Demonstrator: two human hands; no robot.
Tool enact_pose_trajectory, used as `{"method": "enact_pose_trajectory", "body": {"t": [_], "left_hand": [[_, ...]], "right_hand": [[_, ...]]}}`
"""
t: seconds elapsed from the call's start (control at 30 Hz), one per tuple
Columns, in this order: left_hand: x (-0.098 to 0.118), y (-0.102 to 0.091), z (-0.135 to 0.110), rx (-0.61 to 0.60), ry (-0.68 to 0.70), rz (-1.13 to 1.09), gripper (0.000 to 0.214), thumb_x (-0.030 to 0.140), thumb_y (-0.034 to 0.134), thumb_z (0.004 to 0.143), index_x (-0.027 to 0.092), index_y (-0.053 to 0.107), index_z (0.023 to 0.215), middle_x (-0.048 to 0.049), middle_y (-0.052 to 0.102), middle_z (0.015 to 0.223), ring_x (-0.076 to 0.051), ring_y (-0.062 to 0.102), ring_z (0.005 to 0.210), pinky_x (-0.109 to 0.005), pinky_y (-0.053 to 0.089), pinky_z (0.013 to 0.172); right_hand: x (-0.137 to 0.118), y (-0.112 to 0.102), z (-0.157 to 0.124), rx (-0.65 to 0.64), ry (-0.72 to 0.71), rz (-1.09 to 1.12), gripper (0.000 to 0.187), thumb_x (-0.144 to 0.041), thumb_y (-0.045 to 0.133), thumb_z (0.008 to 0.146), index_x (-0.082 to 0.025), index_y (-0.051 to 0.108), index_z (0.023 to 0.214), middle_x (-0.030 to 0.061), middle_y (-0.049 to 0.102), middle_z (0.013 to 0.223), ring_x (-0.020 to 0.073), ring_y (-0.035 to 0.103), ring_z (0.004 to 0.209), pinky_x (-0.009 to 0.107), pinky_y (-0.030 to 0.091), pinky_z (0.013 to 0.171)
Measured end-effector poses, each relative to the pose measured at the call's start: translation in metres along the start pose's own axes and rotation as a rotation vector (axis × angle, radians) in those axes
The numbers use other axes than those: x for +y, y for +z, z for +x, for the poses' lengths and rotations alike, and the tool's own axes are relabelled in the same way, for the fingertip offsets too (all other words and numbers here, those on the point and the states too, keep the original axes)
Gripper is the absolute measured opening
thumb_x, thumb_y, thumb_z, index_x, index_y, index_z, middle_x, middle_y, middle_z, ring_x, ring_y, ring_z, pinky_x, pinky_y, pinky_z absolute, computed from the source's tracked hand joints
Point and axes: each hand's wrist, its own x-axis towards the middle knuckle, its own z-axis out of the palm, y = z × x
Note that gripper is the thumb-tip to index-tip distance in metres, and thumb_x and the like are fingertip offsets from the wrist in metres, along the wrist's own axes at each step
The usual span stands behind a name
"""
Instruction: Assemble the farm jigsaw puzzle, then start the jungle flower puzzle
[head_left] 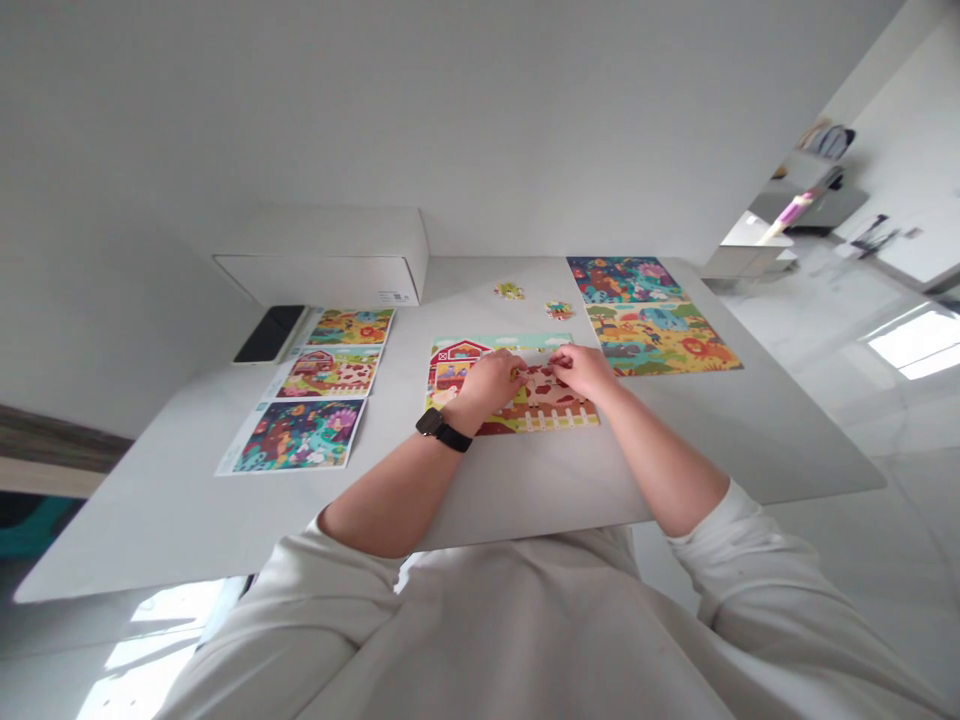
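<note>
A farm jigsaw puzzle (480,352) with a red barn and a spotted cow lies flat on the white table (525,480) in front of me. Both hands rest on it. My left hand (491,382), with a black watch on the wrist, presses down on the puzzle's middle with fingers curled. My right hand (581,368) sits just to the right, its fingers pinched over the cow part of the picture. Whether either hand holds a piece is hidden. Two loose puzzle pieces (509,291) (558,310) lie behind the puzzle.
Two finished puzzles (652,315) lie at the right rear of the table. Three picture sheets (319,390) lie in a column at the left. A white box (330,255) and a black phone (270,333) sit at the rear left. A glossy floor lies beyond the table's right edge.
</note>
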Motion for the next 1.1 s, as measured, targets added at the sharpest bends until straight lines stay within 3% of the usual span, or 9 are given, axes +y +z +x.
{"method": "enact_pose_trajectory", "body": {"t": [0.37, 0.73, 0.9, 1.1], "left_hand": [[0.005, -0.002, -0.002, -0.041, 0.009, 0.056, 0.031, 0.025, 0.064, 0.098, 0.023, 0.081, 0.124, -0.0147, 0.073, 0.121, -0.03, 0.07, 0.114, -0.037, 0.055, 0.099], [0.009, -0.007, -0.005, -0.088, 0.011, 0.062, 0.031, 0.022, 0.06, 0.1, 0.026, 0.084, 0.119, -0.0143, 0.071, 0.124, -0.028, 0.068, 0.103, -0.038, 0.055, 0.092], [0.009, -0.007, -0.005, -0.099, 0.035, 0.097, 0.031, 0.018, 0.06, 0.098, 0.023, 0.084, 0.117, -0.0146, 0.071, 0.123, -0.027, 0.067, 0.105, -0.037, 0.054, 0.095], [0.012, -0.009, -0.006, -0.108, 0.053, 0.149, 0.032, 0.019, 0.055, 0.101, 0.023, 0.083, 0.117, -0.0141, 0.071, 0.122, -0.025, 0.069, 0.1, -0.035, 0.056, 0.086]], "right_hand": [[-0.004, 0.0, 0.0, -0.004, -0.043, -0.04, 0.009, -0.024, 0.082, 0.084, -0.03, 0.084, 0.091, 0.0027, 0.078, 0.083, 0.0247, 0.072, 0.082, 0.038, 0.054, 0.086], [-0.005, 0.0, -0.001, -0.023, -0.097, -0.064, 0.003, -0.025, 0.083, 0.085, -0.028, 0.083, 0.086, 0.0056, 0.074, 0.094, 0.024, 0.068, 0.09, 0.039, 0.053, 0.09], [-0.004, -0.01, -0.001, -0.035, -0.076, -0.048, 0.013, -0.02, 0.083, 0.083, -0.027, 0.084, 0.093, 0.0049, 0.075, 0.091, 0.0244, 0.068, 0.088, 0.039, 0.053, 0.09], [-0.007, -0.022, -0.002, -0.103, -0.044, -0.121, 0.022, -0.02, 0.085, 0.079, -0.026, 0.085, 0.099, 0.0038, 0.077, 0.09, 0.0215, 0.068, 0.083, 0.033, 0.052, 0.082]]}}
